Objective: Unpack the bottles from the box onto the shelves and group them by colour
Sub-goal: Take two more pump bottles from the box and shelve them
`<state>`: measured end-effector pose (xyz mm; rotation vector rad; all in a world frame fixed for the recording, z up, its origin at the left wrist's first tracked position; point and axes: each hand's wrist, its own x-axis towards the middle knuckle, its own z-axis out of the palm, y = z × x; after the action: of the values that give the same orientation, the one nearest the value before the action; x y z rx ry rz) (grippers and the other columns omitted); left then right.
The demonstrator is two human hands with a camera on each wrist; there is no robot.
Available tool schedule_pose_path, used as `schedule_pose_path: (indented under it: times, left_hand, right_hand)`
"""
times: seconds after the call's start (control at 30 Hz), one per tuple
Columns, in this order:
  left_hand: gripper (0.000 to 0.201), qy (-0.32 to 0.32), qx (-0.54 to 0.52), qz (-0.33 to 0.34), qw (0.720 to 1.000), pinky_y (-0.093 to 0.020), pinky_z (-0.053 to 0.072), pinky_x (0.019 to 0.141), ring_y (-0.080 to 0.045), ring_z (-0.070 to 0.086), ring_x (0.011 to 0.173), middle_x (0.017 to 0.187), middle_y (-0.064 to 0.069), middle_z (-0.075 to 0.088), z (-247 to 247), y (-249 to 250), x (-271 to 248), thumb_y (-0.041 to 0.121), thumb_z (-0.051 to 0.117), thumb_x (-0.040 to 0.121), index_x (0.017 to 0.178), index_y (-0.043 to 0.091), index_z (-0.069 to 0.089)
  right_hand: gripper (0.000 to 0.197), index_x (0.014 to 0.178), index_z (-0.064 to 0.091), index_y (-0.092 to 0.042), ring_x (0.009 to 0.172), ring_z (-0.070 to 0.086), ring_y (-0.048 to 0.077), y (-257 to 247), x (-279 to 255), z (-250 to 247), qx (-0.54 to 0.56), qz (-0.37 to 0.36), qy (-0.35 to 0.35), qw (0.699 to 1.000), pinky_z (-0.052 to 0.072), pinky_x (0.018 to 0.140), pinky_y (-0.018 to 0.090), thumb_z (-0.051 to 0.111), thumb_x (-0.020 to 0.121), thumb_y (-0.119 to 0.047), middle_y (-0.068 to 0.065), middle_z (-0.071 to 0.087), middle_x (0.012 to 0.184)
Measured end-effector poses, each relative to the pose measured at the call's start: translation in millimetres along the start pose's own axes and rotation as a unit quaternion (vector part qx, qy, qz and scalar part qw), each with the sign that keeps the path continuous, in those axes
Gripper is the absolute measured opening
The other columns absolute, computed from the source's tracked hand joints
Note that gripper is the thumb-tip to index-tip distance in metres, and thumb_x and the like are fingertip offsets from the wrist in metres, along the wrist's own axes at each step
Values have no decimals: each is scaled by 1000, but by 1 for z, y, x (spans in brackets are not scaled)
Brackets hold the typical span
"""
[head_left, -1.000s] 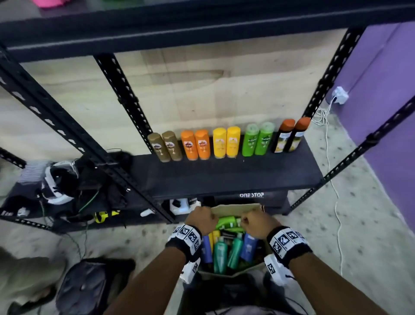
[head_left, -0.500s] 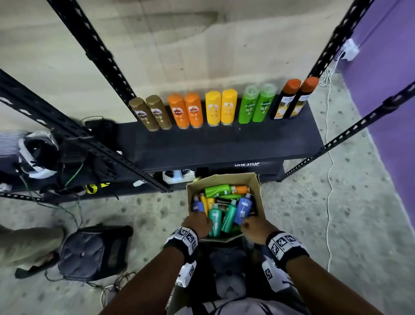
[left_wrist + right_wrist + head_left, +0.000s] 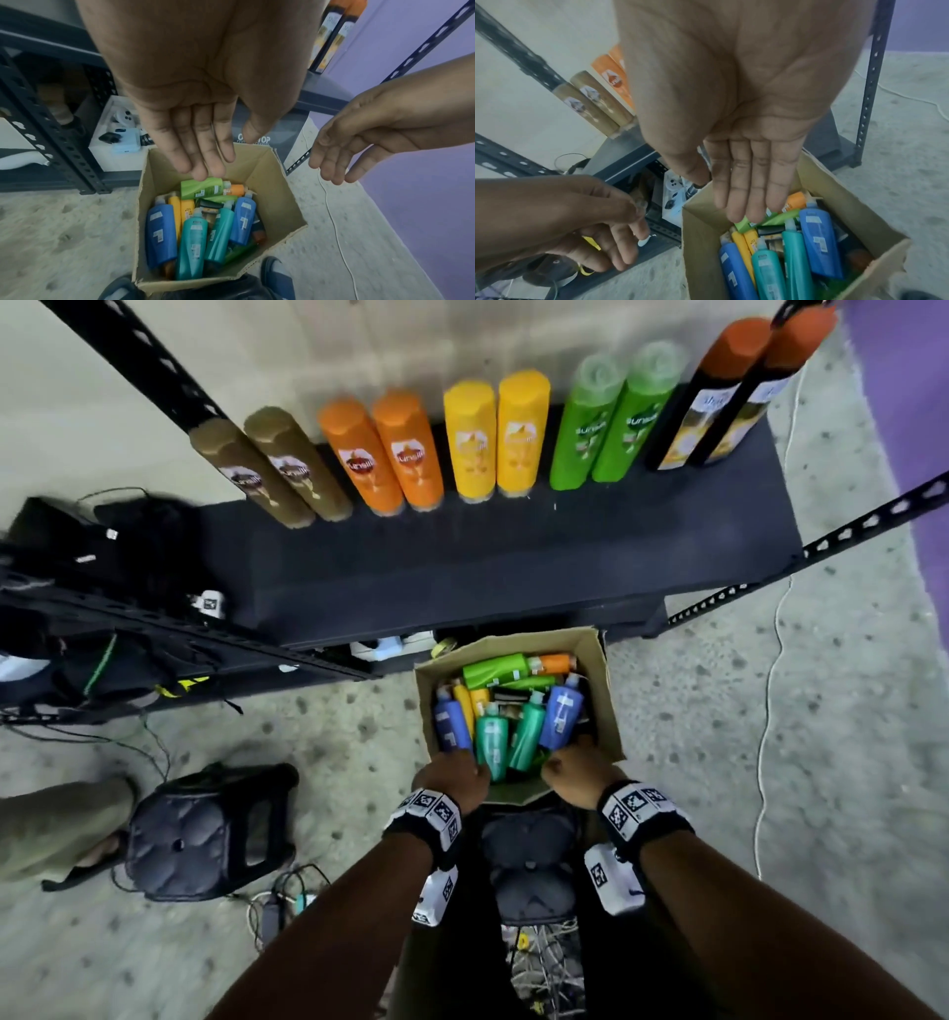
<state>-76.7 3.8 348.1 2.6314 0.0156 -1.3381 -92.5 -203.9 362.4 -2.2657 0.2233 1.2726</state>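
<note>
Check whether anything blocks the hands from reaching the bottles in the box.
Nothing visible does. The box is open at the top, with no flap over the bottles. The left hand and right hand are open and empty above it, and the teal bottles and blue bottles lie uppermost, uncovered.

Box [image 3: 606,711] mouth open; shelf [image 3: 513,567] front bare before standing bottles [image 3: 470,439]

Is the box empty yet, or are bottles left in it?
Not empty. The box holds many bottles lying packed together: blue, teal, yellow, green. Both hands are open above it, holding nothing.
</note>
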Motion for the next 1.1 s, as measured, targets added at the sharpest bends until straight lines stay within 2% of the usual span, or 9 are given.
schedule_pose_path:
  times: [0.1, 0.17, 0.23, 0.27, 0.37, 0.67, 0.83, 1.0, 1.1]
  left_hand:
    - [47, -12, -4, 5, 1000, -47, 55, 94, -39, 64, 112, 123, -18, 66, 10, 2, 36, 49, 45, 100, 116, 11, 67]
    - [45, -23, -9, 12, 1000, -45, 54, 94, -40, 63, 112, 124, -20, 65, 19, 5, 62, 45, 46, 101, 117, 8, 66]
    - [42, -22, 1, 28, 999, -42, 53, 93, -40, 62, 114, 123, -21, 65, 33, 7, 89, 40, 47, 101, 117, 5, 65]
    - [42, -21, 5, 32, 999, -41, 52, 93, -40, 62, 114, 121, -22, 66, 41, 7, 102, 39, 48, 101, 117, 4, 65]
    - [42, -25, 14, 37, 999, -41, 52, 94, -40, 63, 112, 117, -23, 68, 60, 7, 152, 38, 48, 102, 114, 2, 66]
    - [40, 25, 47, 52, 997, -43, 51, 93, -42, 61, 114, 121, -24, 64, 104, -2, 313, 38, 52, 97, 116, 5, 63]
    - [45, 66, 84, 56, 993, -48, 43, 106, -42, 49, 128, 134, -21, 54, 115, 1, 379, 41, 54, 94, 127, 10, 58]
    - [65, 94, 82, 73, 990, -51, 37, 112, -40, 30, 142, 155, -19, 29, 129, -1, 423, 35, 60, 91, 147, 12, 37]
    - [74, 105, 77, 80, 988, -54, 38, 111, -38, 27, 145, 158, -15, 25, 143, -6, 439, 35, 61, 89, 153, 16, 30]
  right_hand:
    - [47, 57, 34, -16, 55, 37, 15, 9, 37, 11, 18, 26, 8, 999, 26, 64, 31, 48, 101, -25, 7, 43, 62]
    - [44, 61, 46, -13, 69, 54, 26, 15, 61, 17, 55, 53, 6, 997, 32, 66, 32, 47, 102, -27, 18, 60, 77]
    - [35, 90, 68, -7, 101, 64, 33, 22, 83, 30, 76, 67, 6, 995, 46, 79, 34, 45, 104, -29, 19, 68, 107]
    - [33, 109, 69, -6, 112, 63, 33, 27, 96, 40, 99, 75, 6, 992, 49, 88, 35, 43, 104, -26, 17, 67, 118]
    - [36, 128, 62, -5, 123, 59, 29, 35, 136, 57, 166, 94, 4, 982, 47, 95, 34, 39, 106, -22, 17, 63, 131]
    - [47, 131, 59, -2, 131, 53, 36, 87, 272, 99, 90, 164, 10, 982, 45, 102, 35, 44, 103, -36, 23, 56, 140]
    - [50, 129, 60, -3, 129, 56, 37, 110, 334, 117, 116, 199, 30, 973, 47, 95, 32, 53, 97, -40, 23, 58, 139]
    - [72, 144, 40, 0, 140, 43, 39, 129, 383, 141, 148, 261, 42, 953, 40, 108, 40, 61, 94, -47, 25, 44, 150]
    - [88, 154, 22, 2, 150, 27, 39, 137, 400, 161, 164, 271, 16, 948, 32, 118, 42, 64, 93, -47, 24, 26, 161]
